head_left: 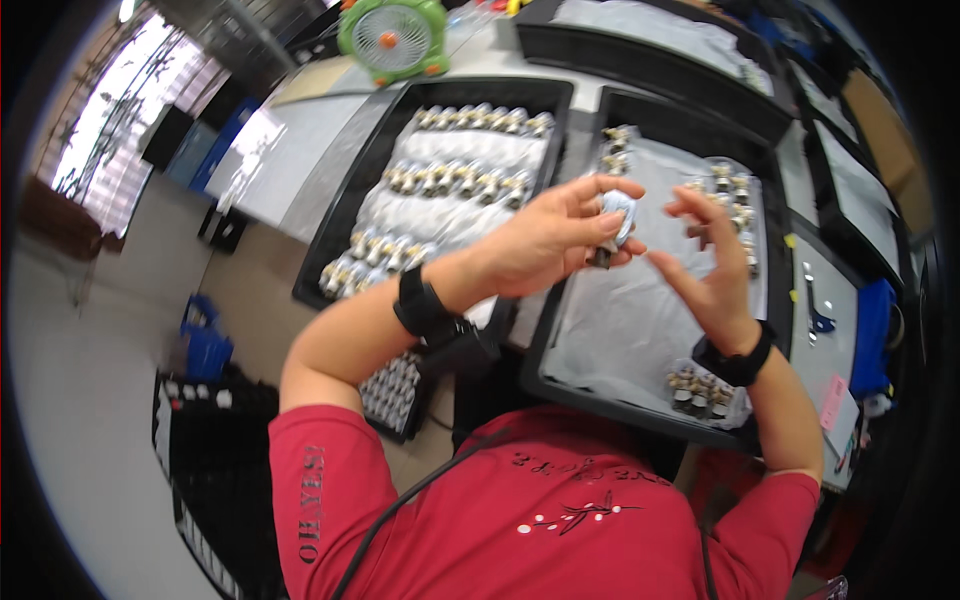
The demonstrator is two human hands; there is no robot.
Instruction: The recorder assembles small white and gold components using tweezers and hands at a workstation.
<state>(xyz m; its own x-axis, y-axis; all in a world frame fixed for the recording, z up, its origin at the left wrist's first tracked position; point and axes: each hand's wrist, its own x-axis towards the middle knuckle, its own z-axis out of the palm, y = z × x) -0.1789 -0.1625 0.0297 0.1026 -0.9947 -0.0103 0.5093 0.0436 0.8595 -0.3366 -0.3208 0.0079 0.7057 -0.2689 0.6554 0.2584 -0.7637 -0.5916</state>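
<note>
Raised over the gap between two black trays, my left hand (535, 238) pinches a small metal fitting (619, 212) between thumb and fingers. Its upper part looks pale blue-white and shiny, and a darker end sticks out below. Facing it from the right, my right hand (718, 275) holds nothing; its thumb and curled fingers are apart, a short way off the fitting. Beneath the hands lies the right tray (540, 368), lined with white sheet, with similar fittings (742, 215) along its right side and more fittings (700, 393) in its near right corner.
Rows of fittings (455, 180) fill the left tray (318, 245). A green fan (393, 38) stands behind it. Another black tray (650, 55) lies at the back. A wrench (810, 300) and a blue bin (873, 335) are at right. Below my left arm sits a lower tray of parts (390, 393).
</note>
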